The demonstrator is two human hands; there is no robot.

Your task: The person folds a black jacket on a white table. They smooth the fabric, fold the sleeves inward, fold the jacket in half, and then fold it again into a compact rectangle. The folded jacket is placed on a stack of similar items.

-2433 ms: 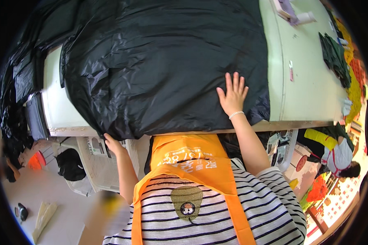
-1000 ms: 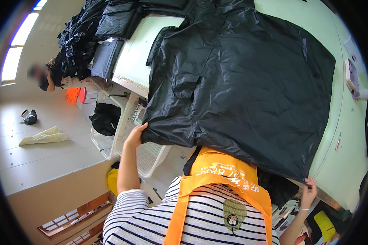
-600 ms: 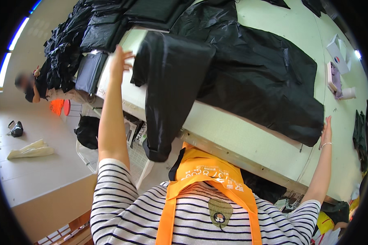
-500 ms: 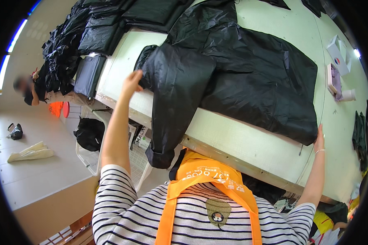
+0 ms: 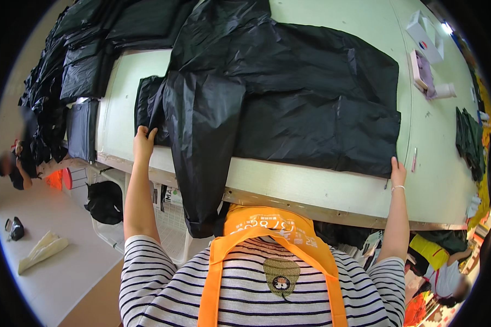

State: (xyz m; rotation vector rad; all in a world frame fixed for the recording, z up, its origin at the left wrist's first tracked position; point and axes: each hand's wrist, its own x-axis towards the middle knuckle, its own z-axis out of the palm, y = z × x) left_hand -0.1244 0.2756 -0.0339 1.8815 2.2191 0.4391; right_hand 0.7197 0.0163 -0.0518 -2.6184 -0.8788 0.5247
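A black, shiny jacket [image 5: 305, 125] lies spread sideways along the pale table, its front edge close to the table's near side. One of its sleeves [image 5: 204, 147] hangs over that side toward my waist. At the jacket's left end my left hand [image 5: 143, 143] pinches the edge, thumb on top. My right hand [image 5: 398, 171] grips the near right corner, beside a dangling zipper pull [image 5: 386, 185]; some of its fingers are hidden by the cloth.
Folded black garments [image 5: 142, 24] are piled at the far left. On the right stand a white box [image 5: 425, 38], a small tray [image 5: 420, 71] and a white cup [image 5: 445, 90]. A pen-like stick [image 5: 414, 159] lies near my right hand. Other people sit at both sides.
My left hand has closed on the jacket's left end. The near edge now lies straighter along the table, and my right hand still holds its corner. The whole view has turned slightly.
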